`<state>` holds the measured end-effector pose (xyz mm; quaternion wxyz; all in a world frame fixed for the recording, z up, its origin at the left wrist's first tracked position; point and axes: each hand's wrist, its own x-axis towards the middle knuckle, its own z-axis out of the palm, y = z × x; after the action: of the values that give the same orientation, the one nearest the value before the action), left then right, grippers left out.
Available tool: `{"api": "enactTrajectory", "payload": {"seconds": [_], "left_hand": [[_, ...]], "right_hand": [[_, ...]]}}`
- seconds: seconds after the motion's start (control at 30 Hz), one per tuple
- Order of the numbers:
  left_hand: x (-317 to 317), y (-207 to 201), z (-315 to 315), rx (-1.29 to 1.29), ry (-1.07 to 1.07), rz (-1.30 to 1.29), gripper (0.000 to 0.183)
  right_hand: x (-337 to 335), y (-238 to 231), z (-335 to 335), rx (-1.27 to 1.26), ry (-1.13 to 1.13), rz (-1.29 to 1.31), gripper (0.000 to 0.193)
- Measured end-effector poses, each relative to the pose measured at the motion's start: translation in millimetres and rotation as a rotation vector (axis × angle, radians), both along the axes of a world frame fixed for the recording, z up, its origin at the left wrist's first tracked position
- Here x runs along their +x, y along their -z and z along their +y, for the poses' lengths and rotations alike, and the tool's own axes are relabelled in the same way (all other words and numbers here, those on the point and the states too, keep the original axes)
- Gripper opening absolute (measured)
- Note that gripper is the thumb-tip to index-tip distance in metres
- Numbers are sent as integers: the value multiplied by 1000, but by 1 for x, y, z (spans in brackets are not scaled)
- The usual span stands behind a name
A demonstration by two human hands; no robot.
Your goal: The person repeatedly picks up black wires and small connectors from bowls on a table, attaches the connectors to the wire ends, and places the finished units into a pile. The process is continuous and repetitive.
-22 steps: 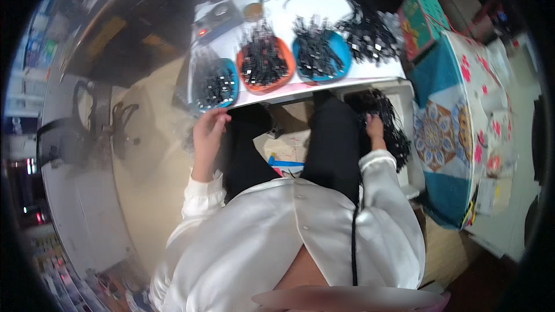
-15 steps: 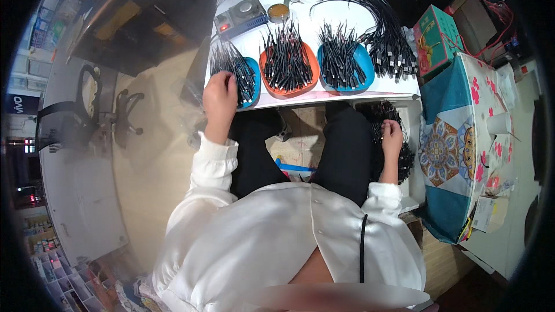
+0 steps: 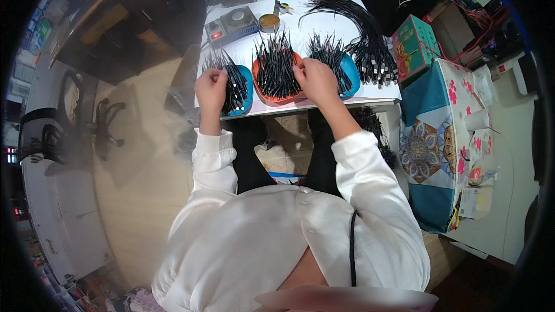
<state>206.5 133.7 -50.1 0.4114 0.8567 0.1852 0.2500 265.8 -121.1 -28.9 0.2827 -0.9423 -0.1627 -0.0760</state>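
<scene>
Three small trays of short black cables with metal plug ends stand along the near edge of the white table. My left hand (image 3: 211,89) is at the left side of the left blue tray (image 3: 248,89), its fingers pinched together by the cables (image 3: 232,84). My right hand (image 3: 318,82) is closed too, with its fingertips at the right side of the orange tray (image 3: 287,100). It partly covers the right blue tray (image 3: 351,75) and its cables. Whatever either hand pinches is too small or hidden to tell.
Behind the trays are a grey device with a red light (image 3: 231,26) and a small round tin (image 3: 269,22). A bundle of long black cables (image 3: 373,52) lies at the right. Beyond it stand a green box (image 3: 416,46) and a cloth-covered side table (image 3: 430,144).
My right hand has risen from the bin of black cables below the table's right side to the orange tray. My left hand stays by the left blue tray. The whole view has shifted slightly.
</scene>
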Motion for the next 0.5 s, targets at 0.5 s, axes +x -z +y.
{"api": "enactTrajectory", "payload": {"seconds": [0.5], "left_hand": [[-63, -40, -77, -1237, 396, -141, 19]], "right_hand": [[-38, -6, -13, 749, -221, 502, 12]]}}
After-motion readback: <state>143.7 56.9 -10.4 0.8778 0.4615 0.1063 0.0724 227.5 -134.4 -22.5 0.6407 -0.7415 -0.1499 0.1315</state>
